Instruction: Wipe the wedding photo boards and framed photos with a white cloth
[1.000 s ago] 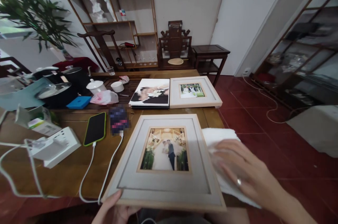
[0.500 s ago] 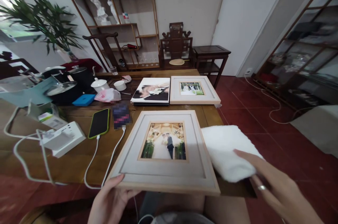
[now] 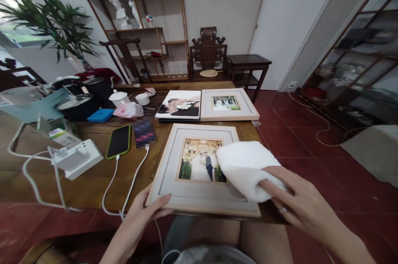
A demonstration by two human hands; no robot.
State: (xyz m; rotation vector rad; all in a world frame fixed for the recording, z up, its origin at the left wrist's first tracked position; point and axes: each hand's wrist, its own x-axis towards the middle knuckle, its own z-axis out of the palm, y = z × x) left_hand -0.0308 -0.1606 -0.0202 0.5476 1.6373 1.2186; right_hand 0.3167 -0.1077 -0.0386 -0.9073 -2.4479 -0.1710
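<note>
A light wooden picture frame [image 3: 174, 177] with a wedding photo lies at the near edge of the wooden table [image 3: 93, 185]. My left hand [image 3: 146, 214] grips its near left corner, thumb on top. My right hand [image 3: 298, 204] holds a folded white cloth [image 3: 245, 164] and rests it on the right side of the frame, covering part of the glass.
Further back lie a second framed photo [image 3: 228, 104] and a photo album [image 3: 180, 105]. To the left are a green-cased phone [image 3: 118, 141] on a white cable, a white charger box [image 3: 77, 158], a blue box, cups and black pots. Red tiled floor lies to the right.
My right hand has picked up the white cloth from the table beside the frame and brought it left onto the frame. The left hand has shifted its grip on the near corner.
</note>
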